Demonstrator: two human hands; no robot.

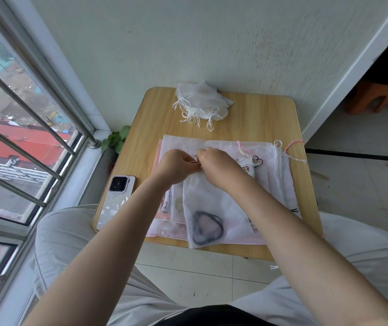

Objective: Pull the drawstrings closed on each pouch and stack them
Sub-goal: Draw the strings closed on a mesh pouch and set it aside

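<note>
A translucent white pouch (pixel 214 208) with a dark heart-shaped item inside lies on top of several flat pouches (pixel 275 175) in the middle of the wooden table (pixel 141 128). My left hand (pixel 176 165) and my right hand (pixel 218 165) meet at this pouch's far end, fingers curled and pinching its mouth or drawstring; the string itself is hidden by the fingers. A heap of white pouches (pixel 200 102) with white drawstrings hanging out sits at the table's far edge. Pink and white strings (pixel 291 147) trail from the flat pouches at the right.
A phone (pixel 115 201) in a white case lies at the table's near left corner. A small green plant (pixel 115 140) stands left of the table by the barred window. The wall is right behind the table. My knees flank the table's near edge.
</note>
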